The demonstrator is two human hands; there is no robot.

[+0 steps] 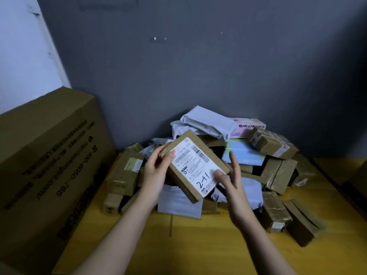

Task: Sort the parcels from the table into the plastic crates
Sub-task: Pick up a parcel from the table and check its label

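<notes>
Parcel (195, 167) in brown card, label side up, is held above the heap of parcels (244, 155) on the yellow bench (198, 245). Left hand (156, 173) grips its upper left corner, fingers curled round the edge with the thumb on the label. Right hand (232, 185) supports the lower right corner, thumb pressed on the label (195, 165), fingers fairly straight along the far side. Handwritten marking on the label reads "2-41".

Risks, as judged:
- The right-hand grip looks light; should the left let go first, the parcel may tip and drop back onto the heap.
- The heap is loosely stacked, with grey mailer bags (206, 123) and a pink box (250, 127) on top. A knock from either forearm could send pieces sliding toward the bench edge.
- The printed label text is small, so a misread would send the parcel to the wrong crate.

Not visible or unclear:
- No plastic crates appear in view; their position cannot be stated.
- A large carton (45, 155) at left is cut off by the frame edge.
- The underside of the held parcel and the lower layers of the heap are hidden.
</notes>
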